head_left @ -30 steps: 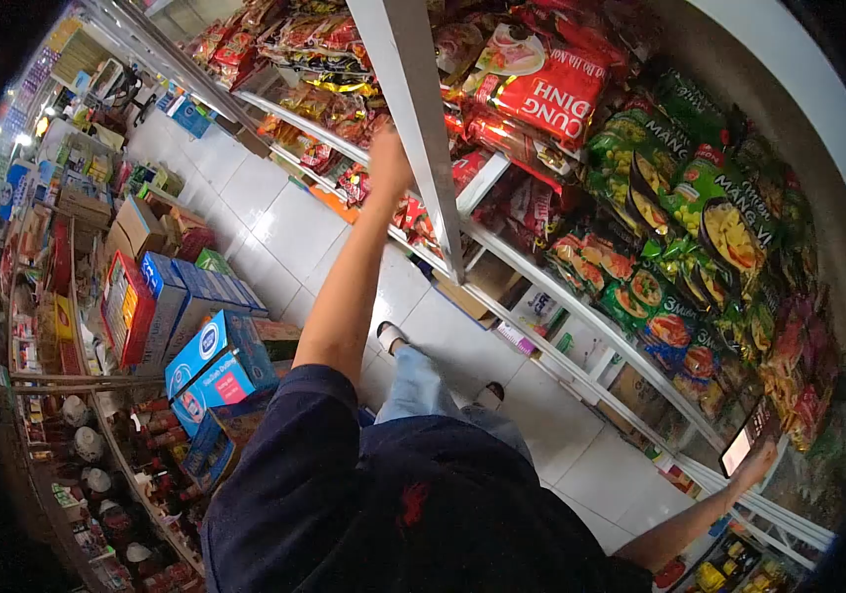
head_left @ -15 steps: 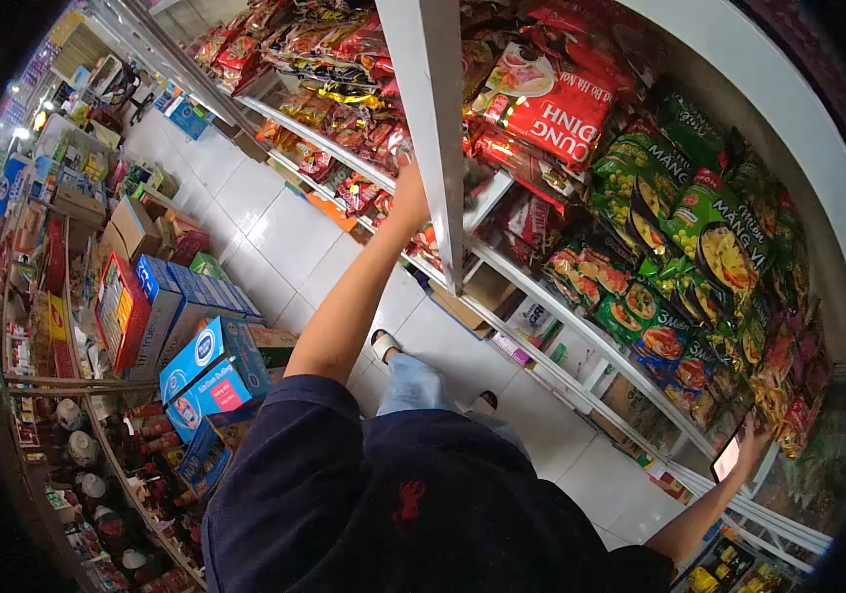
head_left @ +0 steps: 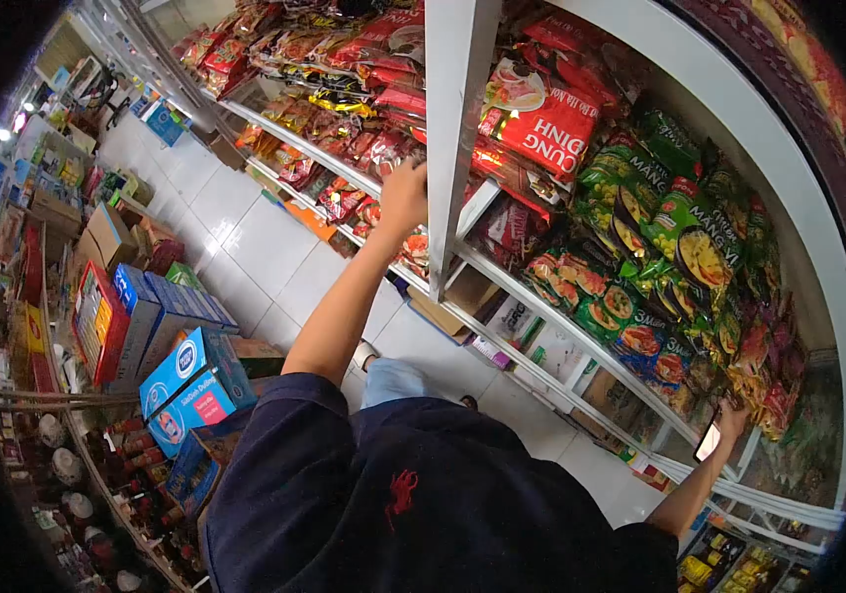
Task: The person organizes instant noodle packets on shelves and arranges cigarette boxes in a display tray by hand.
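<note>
My left hand (head_left: 406, 196) is raised at the shelf edge, close against the white upright post (head_left: 454, 128). Its fingers are bent and partly hidden; what they grip cannot be made out. Red noodle packets (head_left: 383, 109) lie on the shelf just beyond it. At the lower right, my right hand (head_left: 729, 423) is closed on a phone (head_left: 708, 443) with a bright screen, near the front rail of the shelf. Green noodle packets (head_left: 705, 242) and a large red packet (head_left: 541, 119) are piled above and left of that hand.
Stacked cartons, among them a blue milk box (head_left: 193, 387), stand on the left. Bottles (head_left: 141, 440) fill a rack at the lower left. A tiled floor (head_left: 274, 237) runs between the displays. Lower shelf compartments hold boxes (head_left: 512, 321) and more bottles (head_left: 710, 563).
The view has shifted, so the shelves appear further left. More of my left hand shows beside the post. My right hand still holds the phone, near the same shelf rail.
</note>
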### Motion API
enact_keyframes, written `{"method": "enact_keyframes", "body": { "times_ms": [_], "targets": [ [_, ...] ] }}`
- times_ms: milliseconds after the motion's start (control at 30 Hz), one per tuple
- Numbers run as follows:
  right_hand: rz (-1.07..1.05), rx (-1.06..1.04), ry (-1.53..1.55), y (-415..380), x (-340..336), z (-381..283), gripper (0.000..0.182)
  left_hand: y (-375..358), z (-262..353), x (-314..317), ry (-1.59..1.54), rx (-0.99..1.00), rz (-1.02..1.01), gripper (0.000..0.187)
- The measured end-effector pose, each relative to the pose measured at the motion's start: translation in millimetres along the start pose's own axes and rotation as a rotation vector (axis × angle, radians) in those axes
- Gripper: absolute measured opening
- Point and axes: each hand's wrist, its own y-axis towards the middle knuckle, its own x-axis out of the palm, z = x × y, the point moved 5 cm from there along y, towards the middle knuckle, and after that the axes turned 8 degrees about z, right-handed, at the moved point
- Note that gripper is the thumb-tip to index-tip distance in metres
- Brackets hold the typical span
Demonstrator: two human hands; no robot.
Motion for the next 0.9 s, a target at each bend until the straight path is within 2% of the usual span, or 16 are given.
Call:
{"method": "enact_keyframes", "body": {
  "times_ms": [100,167,233,267,300,333,367,433,500,567,633,700,767,800,833,900],
  "targets": [
    [-0.001,-0.009,0.024,-5.3,-1.4,-11.3,0.071,2.0,2.6,-1.6,-0.065,0.097,-0.115,0.031],
    [-0.206,-0.147,0.829,37.3,50.0,44.2,0.067,12.7,-45.1,11.0,-0.011,0.046,-0.144,0.034],
    [-0.249,-0.161,0.848,11.2,35.1,11.3,0.070,19.4,-62.0,5.8,-0.024,-0.075,-0.130,0.038],
    [-0.244,0.033,0.580,-0.7,20.2,0.2,0.072,16.9,-55.5,12.3,-0.066,-0.021,-0.198,0.037],
    [-0.162,-0.036,0.650,-20.7,4.2,-22.6,0.072,14.2,-42.9,18.4,-0.106,0.039,-0.252,0.037],
    [-0.177,0.083,0.697,-66.6,-29.5,-78.6,0.069,8.2,-26.1,28.0,0.020,0.230,-0.154,0.034],
    [-0.127,-0.165,0.481,-6.2,6.6,-11.6,0.078,0.6,-10.8,34.2,0.149,0.412,-0.038,0.032],
    [-0.350,0.206,0.657,-51.0,-21.7,-48.6,0.076,1.4,-4.6,30.5,-0.071,0.438,-0.079,0.032],
    [-0.480,0.199,0.689,-64.0,-32.7,-47.1,0.068,8.4,-121.3,65.4,-0.309,-0.261,-0.349,0.033],
    [-0.470,0.213,0.683,-86.1,-43.0,-49.1,0.058,29.7,-102.8,16.7,0.057,-0.165,-0.172,0.035],
    [-0.126,0.238,0.559,-91.8,-56.1,-39.5,0.045,10.8,-115.8,46.6,-0.068,-0.042,-0.193,0.034],
    [-0.147,0.259,0.654,-92.3,-50.6,-35.6,0.044,0.8,-100.2,48.9,-0.187,0.075,-0.202,0.034],
    [-0.136,0.215,0.671,-90.9,-49.1,-37.3,0.044,-12.6,-37.1,29.3,-0.049,0.389,-0.220,0.033],
    [-0.135,0.218,0.672,-88.9,-46.6,-36.5,0.044,-6.7,-78.0,41.5,-0.279,0.127,-0.331,0.033],
    [-0.090,0.233,0.561,-79.9,-42.6,-28.1,0.043,2.6,-90.6,38.0,-0.281,0.128,-0.333,0.033],
    [-0.045,0.253,0.450,-67.4,-35.3,-17.1,0.043,26.8,-112.7,15.9,0.022,-0.110,-0.172,0.033]
  ]
}}
